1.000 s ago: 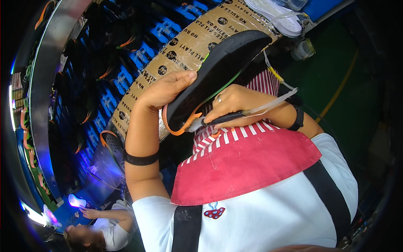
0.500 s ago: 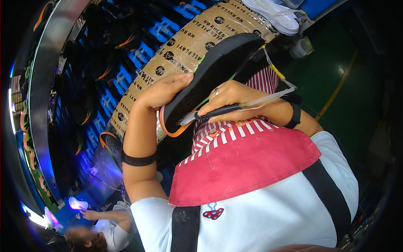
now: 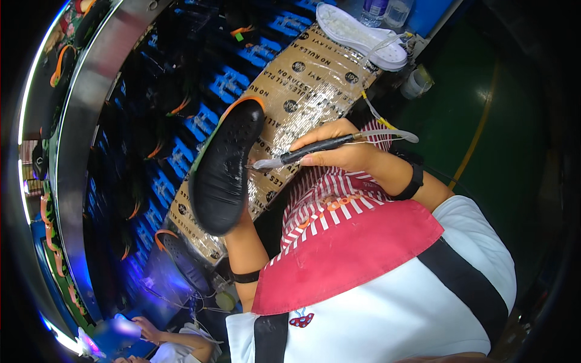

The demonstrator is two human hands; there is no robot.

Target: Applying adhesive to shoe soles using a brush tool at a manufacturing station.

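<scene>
A black shoe sole [image 3: 221, 169] with an orange and green rim stands tilted above the film-covered work board. My left hand [image 3: 244, 216] supports it from behind; its fingers are hidden by the sole, and only the wrist and forearm show below it. In my right hand [image 3: 342, 148] is a black-handled brush [image 3: 318, 150], held between thumb and fingers, with a clear tube running off its back end. The pale bristles point at the sole's right edge, close to it or touching; I cannot tell which.
Beneath my hands lies the printed brown board [image 3: 302, 78]. A white sole [image 3: 363, 39] rests at its far end, near bottles [image 3: 375, 9] and a plastic cup [image 3: 417, 81]. Another black sole [image 3: 184, 260] sits lower left, above a co-worker's hand [image 3: 147, 328]. Blue racks [image 3: 227, 88] line the left.
The sole has moved left and turned, orange end now up. My left hand has gone from its upper edge to behind it. The brush has drawn up from the orange end to the side.
</scene>
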